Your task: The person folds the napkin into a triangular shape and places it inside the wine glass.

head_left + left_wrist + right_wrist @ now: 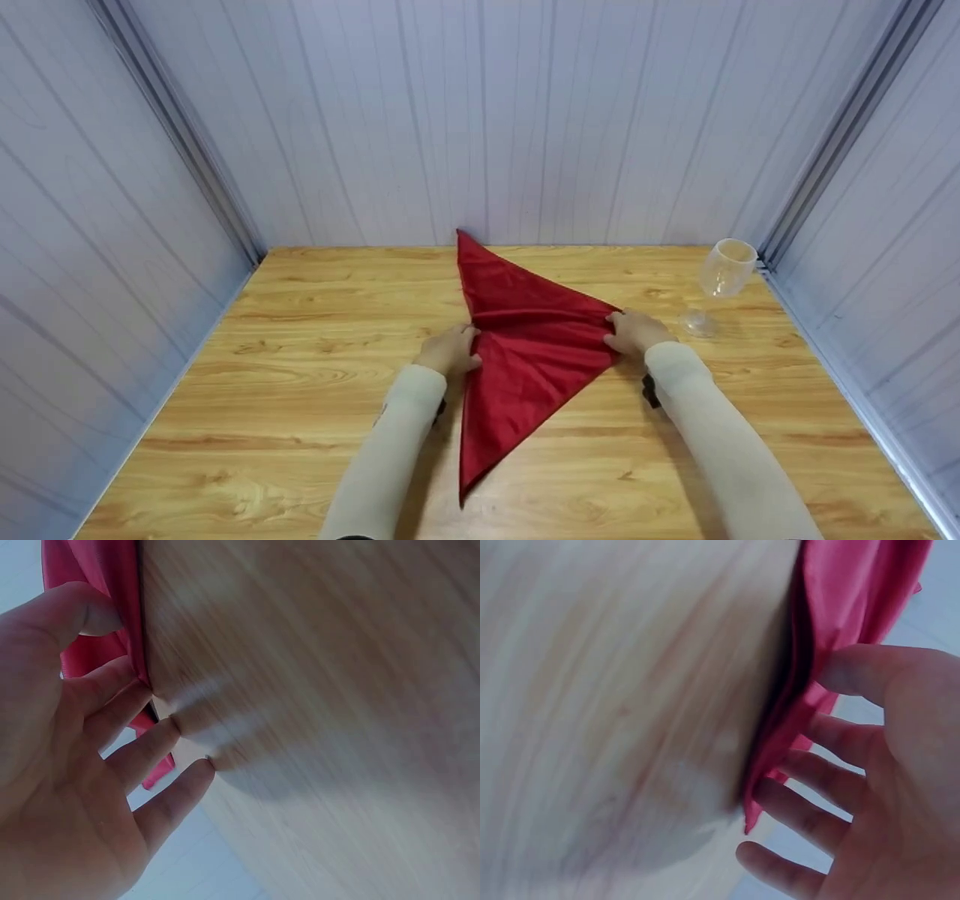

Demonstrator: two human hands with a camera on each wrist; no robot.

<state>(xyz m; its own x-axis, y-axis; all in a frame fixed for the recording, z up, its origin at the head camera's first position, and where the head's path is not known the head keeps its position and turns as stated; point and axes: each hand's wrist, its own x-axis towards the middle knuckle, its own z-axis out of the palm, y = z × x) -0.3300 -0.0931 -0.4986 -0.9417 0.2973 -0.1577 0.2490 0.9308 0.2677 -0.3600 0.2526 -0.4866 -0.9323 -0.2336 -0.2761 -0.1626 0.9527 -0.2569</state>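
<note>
Over my remote feed I see a glossy red cloth (517, 375) with a dark edge, spread as a rough triangle on the wood-grain table (300, 390). I make out layers at its right-hand edge, wrinkles across its middle, one tip pointing toward me and another away.

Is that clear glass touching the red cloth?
Apart. The head view shows it: the clear glass stands off to the right of the red cloth, with bare tabletop visible between them.
</note>
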